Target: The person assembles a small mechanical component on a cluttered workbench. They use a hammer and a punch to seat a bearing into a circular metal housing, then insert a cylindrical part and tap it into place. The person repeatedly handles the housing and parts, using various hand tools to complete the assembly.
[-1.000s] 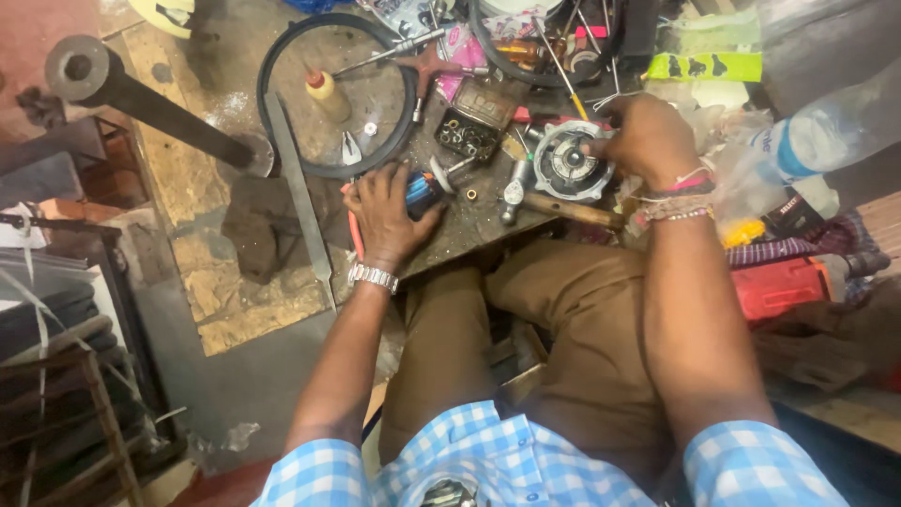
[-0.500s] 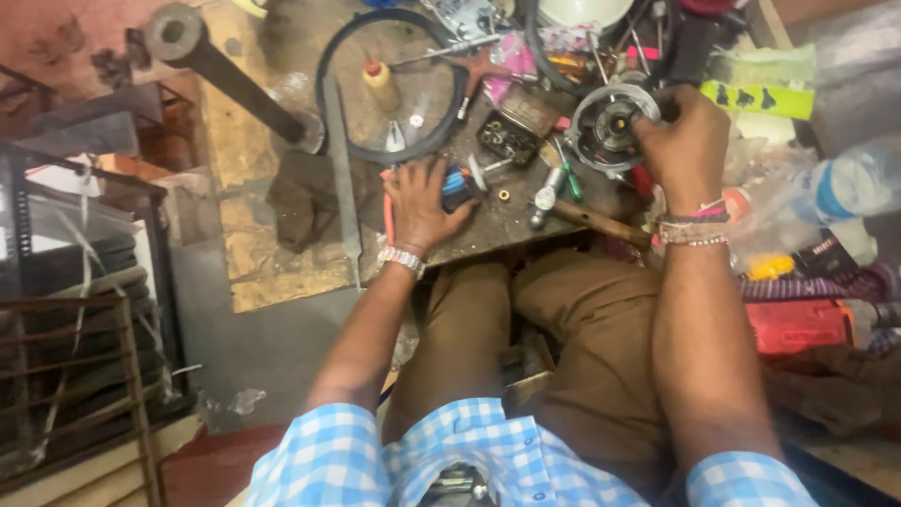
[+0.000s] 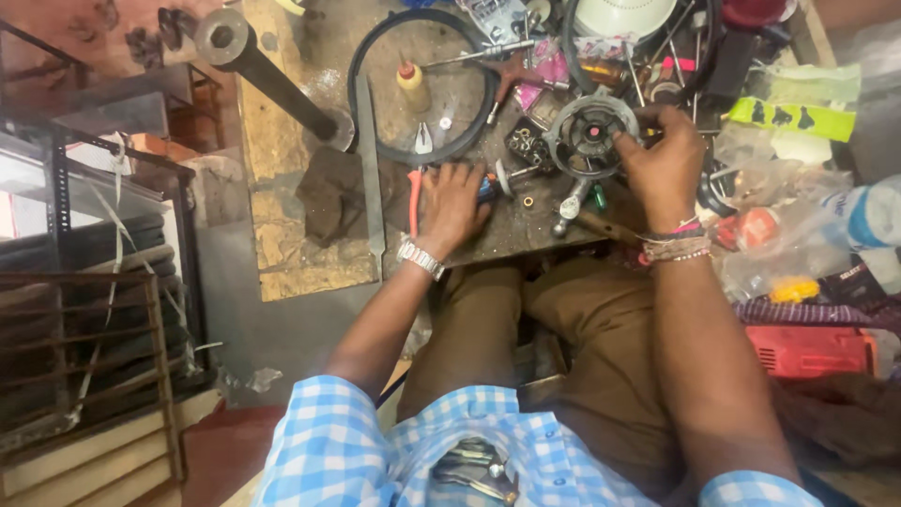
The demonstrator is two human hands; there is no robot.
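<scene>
My right hand [image 3: 662, 155] grips the rim of a round grey metal housing [image 3: 587, 131] with a dark hub, which stands on a dirty workbench [image 3: 511, 235]. My left hand [image 3: 450, 202] lies flat on the bench over a blue-handled tool [image 3: 486, 188], beside an orange-handled tool [image 3: 414, 202]; whether it grips the blue tool is not clear. A watch sits on the left wrist, thread bands on the right. A small brass ring [image 3: 527, 201] and a chrome socket piece [image 3: 568, 207] lie between the hands.
A black rubber ring [image 3: 418, 89] encircles a small yellow bottle [image 3: 411, 84]. A heavy steel pipe [image 3: 267, 70] lies at the back left. Tools, bags and a plastic bottle [image 3: 868, 216] crowd the right. A red case [image 3: 812, 349] sits by my right knee. Metal racks stand at left.
The view has shifted, so everything sits lower and further right in frame. My right hand stays on the round housing, turned slightly. The left hand stays on the blue-handled tool.
</scene>
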